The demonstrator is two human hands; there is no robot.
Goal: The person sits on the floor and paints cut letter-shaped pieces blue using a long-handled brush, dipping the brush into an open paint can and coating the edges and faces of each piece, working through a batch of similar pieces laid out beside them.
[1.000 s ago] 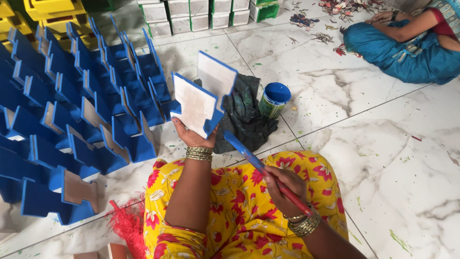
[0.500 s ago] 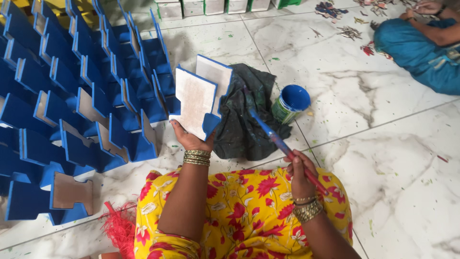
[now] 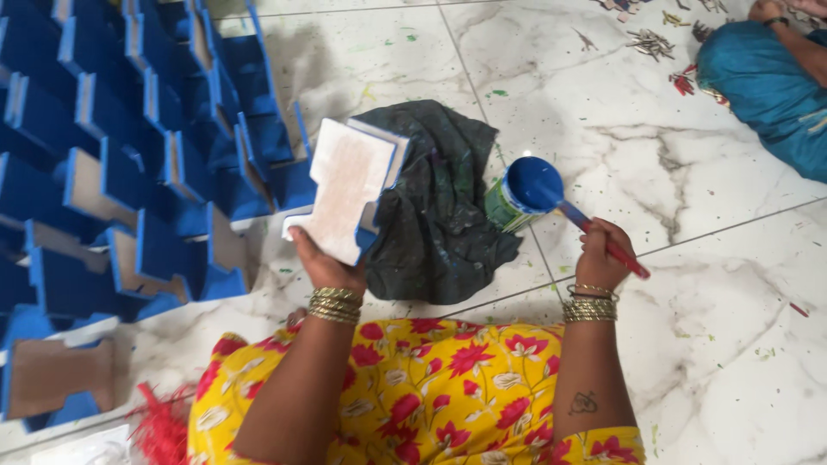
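We see the left hand (image 3: 323, 263) gripping a pale block (image 3: 345, 200) above the floor. The right hand (image 3: 601, 254) grips a brush (image 3: 594, 232), its tip seemingly in the paint tin (image 3: 524, 194). A heavy dip could tip the tin or drip on the cloth (image 3: 439, 207).

The brush (image 3: 603, 239) tip is hidden inside the blue paint tin (image 3: 525, 194), so its bristles cannot be seen; part of its red handle is covered by the right hand (image 3: 601, 258); the left hand (image 3: 320, 263) is mostly hidden behind the white cut-out piece (image 3: 346, 198) it holds up. The stacked blue pieces (image 3: 129, 164) run off the left and top edges; the person in teal (image 3: 767, 86) is cut off at the right edge, only a knee and forearm showing; the dark cloth (image 3: 435, 215) hides the tin's lower side.
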